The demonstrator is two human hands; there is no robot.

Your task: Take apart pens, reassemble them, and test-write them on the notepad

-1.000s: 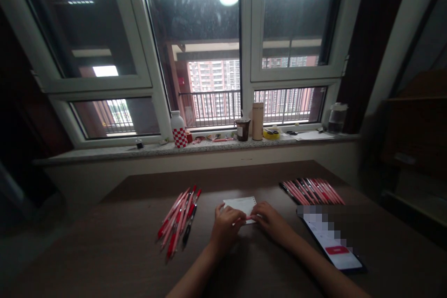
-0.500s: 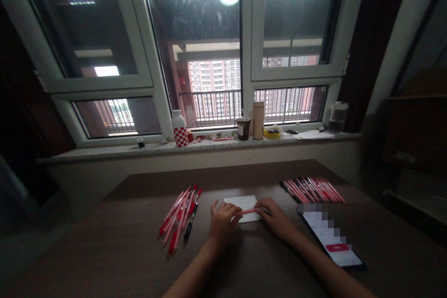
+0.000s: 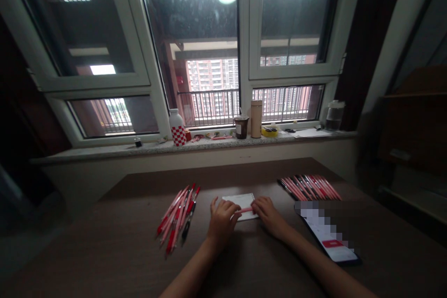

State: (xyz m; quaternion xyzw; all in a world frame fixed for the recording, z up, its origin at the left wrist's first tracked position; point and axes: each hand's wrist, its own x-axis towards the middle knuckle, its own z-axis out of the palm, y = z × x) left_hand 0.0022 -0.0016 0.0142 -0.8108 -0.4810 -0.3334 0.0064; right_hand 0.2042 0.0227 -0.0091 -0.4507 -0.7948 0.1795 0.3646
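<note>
Both my hands meet over a small white paper card point(image 3: 236, 200) on the dark table point(image 3: 125, 251). My left hand point(image 3: 220, 221) and my right hand point(image 3: 267, 213) each pinch one end of a pink pen point(image 3: 246, 210) held level just above the card. A loose heap of red and pink pens point(image 3: 177, 218) lies to the left of my left hand. A neat row of similar pens point(image 3: 309, 187) lies to the right, beyond my right hand.
A phone point(image 3: 328, 237) with a lit screen lies by my right forearm. The window sill point(image 3: 104, 151) behind the table carries a red-checked bottle point(image 3: 177, 127), a dark cup point(image 3: 240, 127), a tall flask point(image 3: 256, 118) and a jar point(image 3: 333, 115).
My hands first drew apart along the pen, then closed in again over the card. The view shifted slightly.
</note>
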